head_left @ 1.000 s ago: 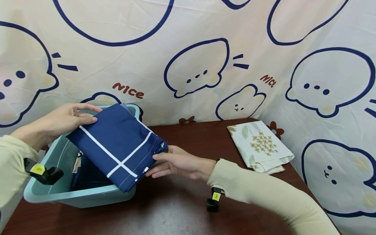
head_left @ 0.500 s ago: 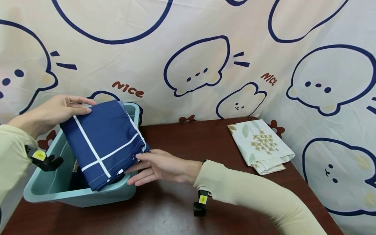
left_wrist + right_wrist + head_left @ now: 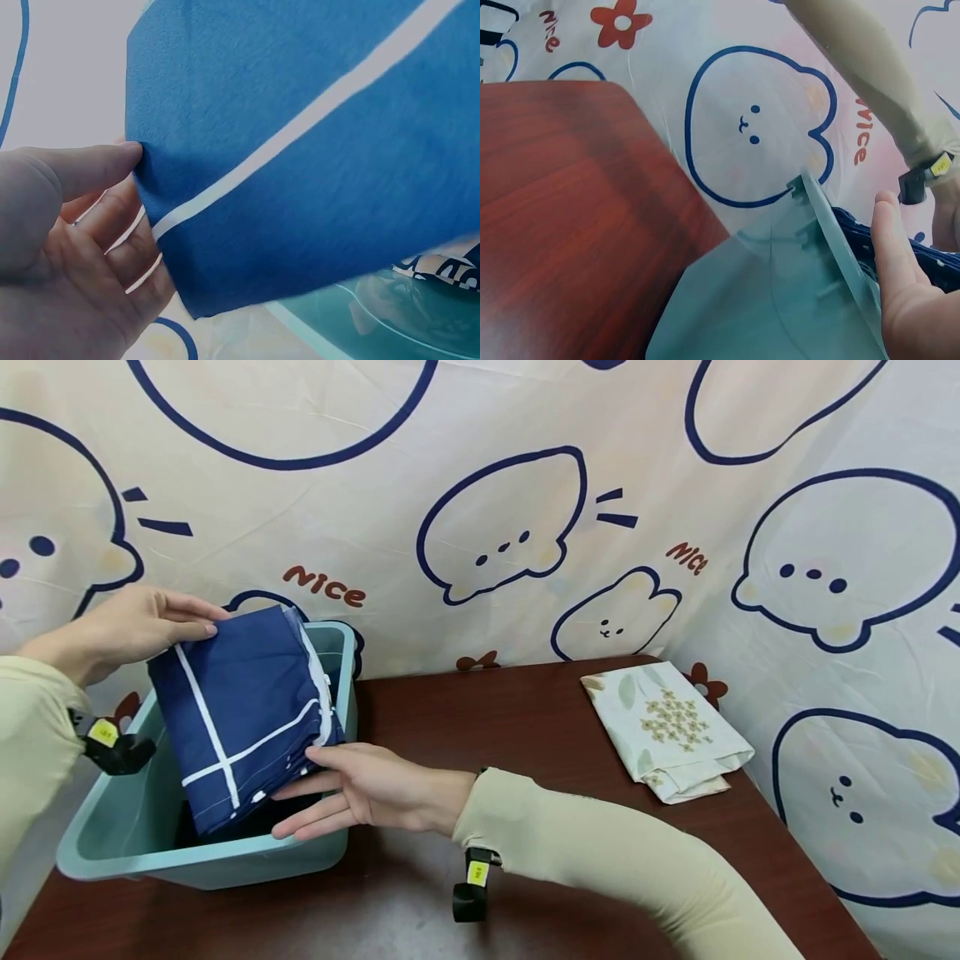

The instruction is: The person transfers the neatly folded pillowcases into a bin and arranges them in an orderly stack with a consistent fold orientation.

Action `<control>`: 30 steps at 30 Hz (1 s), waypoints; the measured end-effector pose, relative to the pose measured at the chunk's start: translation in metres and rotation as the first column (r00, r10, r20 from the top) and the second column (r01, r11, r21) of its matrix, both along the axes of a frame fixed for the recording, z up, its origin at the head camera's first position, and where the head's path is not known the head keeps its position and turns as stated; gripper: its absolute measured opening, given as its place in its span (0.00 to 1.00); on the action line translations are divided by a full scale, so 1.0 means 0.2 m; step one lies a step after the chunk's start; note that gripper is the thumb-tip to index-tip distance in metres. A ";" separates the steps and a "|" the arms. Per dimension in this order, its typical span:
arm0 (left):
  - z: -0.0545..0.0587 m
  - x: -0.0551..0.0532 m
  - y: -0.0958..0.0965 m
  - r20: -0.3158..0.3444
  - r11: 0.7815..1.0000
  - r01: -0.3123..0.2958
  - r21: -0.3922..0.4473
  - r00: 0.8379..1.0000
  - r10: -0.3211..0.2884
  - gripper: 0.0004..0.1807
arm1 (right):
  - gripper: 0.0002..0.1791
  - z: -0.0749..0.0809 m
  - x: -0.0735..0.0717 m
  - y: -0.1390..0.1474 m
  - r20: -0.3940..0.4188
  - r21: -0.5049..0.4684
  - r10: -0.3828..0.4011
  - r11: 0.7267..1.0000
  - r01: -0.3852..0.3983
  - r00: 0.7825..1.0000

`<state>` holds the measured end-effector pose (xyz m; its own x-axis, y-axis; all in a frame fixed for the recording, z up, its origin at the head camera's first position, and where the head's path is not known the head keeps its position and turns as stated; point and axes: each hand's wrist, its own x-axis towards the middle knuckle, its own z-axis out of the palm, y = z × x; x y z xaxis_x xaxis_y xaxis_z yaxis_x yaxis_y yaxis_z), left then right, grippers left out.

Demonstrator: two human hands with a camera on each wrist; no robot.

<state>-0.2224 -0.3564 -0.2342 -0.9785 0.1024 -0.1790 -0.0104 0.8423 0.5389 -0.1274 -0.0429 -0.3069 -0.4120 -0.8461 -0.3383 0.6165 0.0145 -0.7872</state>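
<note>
A folded navy-blue cloth (image 3: pixel 247 710) with white lines hangs tilted over the inside of a light teal plastic tub (image 3: pixel 105 827). My left hand (image 3: pixel 135 627) pinches its upper left edge, thumb on the near face and fingers behind. In the left wrist view, the left hand (image 3: pixel 82 225) has its thumb at the side of the cloth (image 3: pixel 300 187). My right hand (image 3: pixel 375 789) holds the lower right edge, thumb on top and fingers extended below, above the tub's front rim. Only part of the right hand (image 3: pixel 915 292) appears in the right wrist view, next to the tub's wall (image 3: pixel 757 300).
A folded white cloth (image 3: pixel 667 727) with a floral print lies at the right rear of the dark brown table (image 3: pixel 465 718). Behind the table hangs a pale curtain (image 3: pixel 360 527) printed with cartoon outlines. The tub stands at the table's left side.
Both hands have carried the blue cloth left, from across the tub's front right rim to over its inside. The left hand has risen slightly; the cloth now stands steeper.
</note>
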 end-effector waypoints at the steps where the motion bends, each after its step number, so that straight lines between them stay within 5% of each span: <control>1: 0.00 0.00 0.00 0.000 1.000 -0.008 -0.003 1.000 0.008 0.28 | 0.19 0.00 0.00 -0.01 0.011 -0.003 0.002 1.000 -0.002 1.000; 10: -0.05 -0.03 0.08 -0.077 1.000 -0.031 0.004 0.997 0.031 0.22 | 0.19 0.02 0.05 -0.10 0.163 -0.041 -0.023 0.999 0.030 0.986; 20: -0.12 -0.04 0.12 -0.094 0.999 -0.047 0.008 0.994 0.048 0.19 | 0.25 -0.01 0.11 -0.21 0.268 -0.030 -0.153 0.986 0.167 0.951; 30: -0.14 -0.07 0.14 -0.084 1.000 -0.028 0.009 0.996 0.029 0.18 | 0.28 0.00 0.12 -0.27 0.320 -0.029 -0.230 0.967 0.252 0.919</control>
<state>-0.2366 -0.3290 -0.2622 -0.9926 0.0754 -0.0951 0.0114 0.8381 0.5453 -0.1032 -0.0976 -0.3068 -0.4890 -0.7600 -0.4281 0.8091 -0.2119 -0.5482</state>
